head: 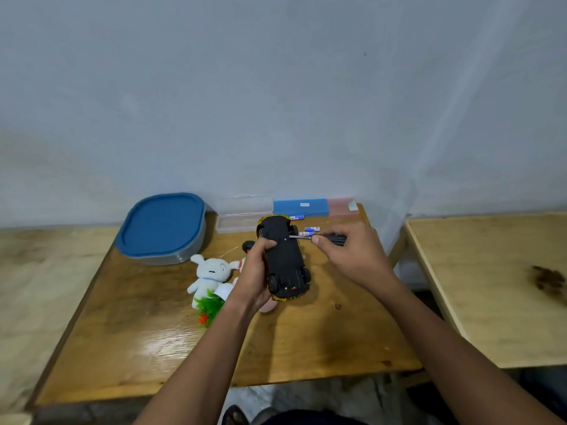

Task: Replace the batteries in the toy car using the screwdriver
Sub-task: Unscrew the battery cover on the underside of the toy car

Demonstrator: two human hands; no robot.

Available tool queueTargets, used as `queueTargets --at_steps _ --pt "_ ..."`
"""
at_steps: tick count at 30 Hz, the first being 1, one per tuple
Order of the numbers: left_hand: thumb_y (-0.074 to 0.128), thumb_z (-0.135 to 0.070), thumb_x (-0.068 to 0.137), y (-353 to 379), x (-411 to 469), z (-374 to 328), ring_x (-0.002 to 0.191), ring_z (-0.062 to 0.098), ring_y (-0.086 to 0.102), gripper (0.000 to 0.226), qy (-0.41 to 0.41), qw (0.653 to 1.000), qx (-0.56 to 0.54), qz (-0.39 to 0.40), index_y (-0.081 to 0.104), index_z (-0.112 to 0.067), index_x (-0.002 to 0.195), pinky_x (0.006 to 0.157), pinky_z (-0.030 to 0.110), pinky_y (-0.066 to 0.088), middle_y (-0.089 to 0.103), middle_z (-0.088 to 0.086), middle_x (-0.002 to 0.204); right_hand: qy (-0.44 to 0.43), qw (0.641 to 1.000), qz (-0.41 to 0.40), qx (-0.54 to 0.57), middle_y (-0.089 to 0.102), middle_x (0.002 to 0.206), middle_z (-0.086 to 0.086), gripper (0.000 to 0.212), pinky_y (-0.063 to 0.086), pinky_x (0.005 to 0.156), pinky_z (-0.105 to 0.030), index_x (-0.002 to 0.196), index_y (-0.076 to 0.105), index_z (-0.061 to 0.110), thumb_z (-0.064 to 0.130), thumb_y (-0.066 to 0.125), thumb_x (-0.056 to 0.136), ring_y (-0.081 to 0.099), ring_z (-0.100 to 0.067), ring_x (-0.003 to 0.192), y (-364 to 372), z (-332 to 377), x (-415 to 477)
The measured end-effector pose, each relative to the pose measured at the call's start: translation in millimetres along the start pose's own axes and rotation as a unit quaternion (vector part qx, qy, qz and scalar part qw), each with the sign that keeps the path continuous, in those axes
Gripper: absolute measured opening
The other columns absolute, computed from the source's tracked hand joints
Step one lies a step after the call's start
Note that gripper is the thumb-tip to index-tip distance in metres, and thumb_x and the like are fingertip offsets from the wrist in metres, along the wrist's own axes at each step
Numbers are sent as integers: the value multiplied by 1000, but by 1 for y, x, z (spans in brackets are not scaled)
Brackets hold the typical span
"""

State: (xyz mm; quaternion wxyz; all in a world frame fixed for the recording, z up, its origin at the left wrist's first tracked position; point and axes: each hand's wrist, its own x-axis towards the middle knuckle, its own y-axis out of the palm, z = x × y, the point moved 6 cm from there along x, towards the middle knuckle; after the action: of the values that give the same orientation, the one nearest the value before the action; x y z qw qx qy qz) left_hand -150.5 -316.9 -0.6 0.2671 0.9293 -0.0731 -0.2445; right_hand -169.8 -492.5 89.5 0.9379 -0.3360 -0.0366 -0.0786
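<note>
Over table [306,348]: left fingers [263,244] wrap upturned car [287,262], long axis pointing away; right fingers [317,239] pinch screwdriver [299,236], tip meeting underside from right.

Screwdriver handle [337,240]: mostly hidden in your right hand [348,256].
Battery labels [306,233]: too small for you to read.

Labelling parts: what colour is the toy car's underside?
Black; the toy car shows best in head view.

Likely a home room: plain painted wall [276,87], varnished wooden surface [153,348], plush rabbit [211,271] left of the fingers [262,244], plastic pencil cases [300,207] beyond them, blue-lidded food container [162,225] far left.
</note>
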Motion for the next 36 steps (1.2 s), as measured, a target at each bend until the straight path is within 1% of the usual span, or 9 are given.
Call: queueTargets --at_steps 4,12,18,23,25,31,33,35,36 --pt "53 -31 94 -5 1 -7 91 33 65 47 3 999 35 6 56 0 129 82 45 55 65 24 105 -7 1000 -7 -8 72 79 16 12 57 78 -36 92 80 25 33 72 87 67 -5 83 6 14 -4" --pt "48 -30 97 -13 2 -20 79 25 64 29 27 995 99 17 65 -7 106 78 41 51 67 14 89 -6 999 -21 -34 74 79 15 11 57 76 -35 90 80 28 34 71 87 66 -3 79 11 30 -6" --pt "62 -40 70 -12 7 -39 76 28 63 54 96 982 160 -18 66 1 105 71 40 50 66 17 87 16 995 -19 -94 71 74 10 19 49 65 -26 89 78 25 40 67 88 62 -6 71 11 42 1" --pt "52 -17 94 -9 12 -52 64 19 63 19 135 974 182 -4 64 -2 97 55 28 52 66 10 76 18 992 -28 -122 70 73 2 21 47 62 -29 91 76 22 40 66 90 61 -12 68 11 56 4" --pt "48 -10 98 -9 13 -54 60 17 63 17 141 971 195 -2 63 -3 95 51 26 51 66 7 70 6 989 -32 -145 69 72 3 21 40 59 -29 93 75 20 38 65 91 56 -13 65 11 63 5" --pt "55 -24 88 -7 13 -60 67 21 63 27 142 973 182 -2 64 -2 99 59 31 51 65 11 77 -31 981 -34 -186 72 84 3 21 27 63 -29 94 74 20 36 62 92 41 -11 70 11 75 8" --pt "55 -31 80 -8 16 -59 72 26 62 39 130 975 181 4 64 -1 103 64 36 51 65 13 80 -49 978 -32 -199 68 74 2 28 29 64 -33 84 71 19 41 58 94 43 -14 67 13 79 11" --pt "55 -31 80 -11 18 -60 69 24 62 33 128 974 187 4 64 -5 98 64 35 50 65 9 76 -72 976 -26 -204 57 62 2 34 33 64 -36 76 63 17 38 50 99 44 -16 63 17 82 14" --pt "54 -30 82 -12 20 -60 68 23 62 29 125 974 188 4 63 -6 96 62 34 50 66 8 75 -85 975 -25 -204 55 64 4 29 33 64 -35 81 62 17 34 48 100 45 -17 66 18 83 16"
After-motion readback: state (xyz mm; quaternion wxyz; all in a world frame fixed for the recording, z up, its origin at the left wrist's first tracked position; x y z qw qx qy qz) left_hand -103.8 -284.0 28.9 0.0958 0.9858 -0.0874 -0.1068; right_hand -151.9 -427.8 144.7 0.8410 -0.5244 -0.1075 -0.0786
